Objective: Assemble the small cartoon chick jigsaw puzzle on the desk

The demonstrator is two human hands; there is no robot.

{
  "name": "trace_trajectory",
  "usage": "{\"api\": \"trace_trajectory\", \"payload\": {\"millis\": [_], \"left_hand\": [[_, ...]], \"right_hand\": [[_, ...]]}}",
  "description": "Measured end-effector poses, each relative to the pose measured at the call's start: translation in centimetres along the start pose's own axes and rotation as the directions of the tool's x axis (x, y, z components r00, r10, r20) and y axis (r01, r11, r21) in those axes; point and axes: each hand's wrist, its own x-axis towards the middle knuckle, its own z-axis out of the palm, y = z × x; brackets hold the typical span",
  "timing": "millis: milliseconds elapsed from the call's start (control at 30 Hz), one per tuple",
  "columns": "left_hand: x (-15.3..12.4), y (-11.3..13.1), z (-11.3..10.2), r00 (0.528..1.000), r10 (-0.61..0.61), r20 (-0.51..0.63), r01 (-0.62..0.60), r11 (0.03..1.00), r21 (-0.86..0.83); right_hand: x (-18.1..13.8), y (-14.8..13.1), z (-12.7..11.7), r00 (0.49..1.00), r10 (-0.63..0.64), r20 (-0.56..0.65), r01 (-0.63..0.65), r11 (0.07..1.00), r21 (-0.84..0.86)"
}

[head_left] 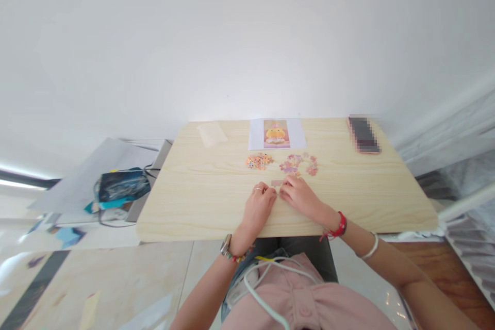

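Both hands rest on a light wooden table (201, 201) with a small pink puzzle piece (276, 183) between their fingertips. My left hand (260, 205) has its fingers curled, pinching at the piece's left edge. My right hand (299, 196) pinches it from the right. Just beyond lie a pile of orange puzzle pieces (259, 161) and a ring-shaped cluster of pink and purple pieces (298, 164). A reference picture (276, 133) of a yellow character lies on white paper at the table's far edge.
A phone (363, 135) lies at the table's far right. A clear plastic bag (212, 133) sits at the far left. Left of the table a dark blue bag (122, 186) with cables rests on a lower surface. A white wall stands behind.
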Motion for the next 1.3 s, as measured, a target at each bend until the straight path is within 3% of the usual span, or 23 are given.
{"api": "trace_trajectory", "payload": {"millis": [267,500,700,1300], "left_hand": [[0.7,-1.2,-0.6,0.995,0.084,0.048,-0.085,0.996,0.02],[1.6,-2.0,-1.0,0.996,0.08,0.049,-0.081,0.996,0.028],[1.8,-1.8,-0.4,0.995,0.057,0.083,-0.064,0.995,0.08],[1.0,-1.0,0.3,0.997,0.075,0.025,-0.078,0.966,0.246]], "right_hand": [[0.8,0.1,0.3,0.997,-0.079,0.013,0.08,0.993,-0.084],[2.0,0.5,0.6,0.996,-0.087,0.007,0.087,0.987,-0.137],[1.8,0.7,0.9,0.997,-0.08,-0.001,0.079,0.981,-0.18],[1.0,0.0,1.9,0.99,-0.08,-0.113,0.06,0.984,-0.166]]}}
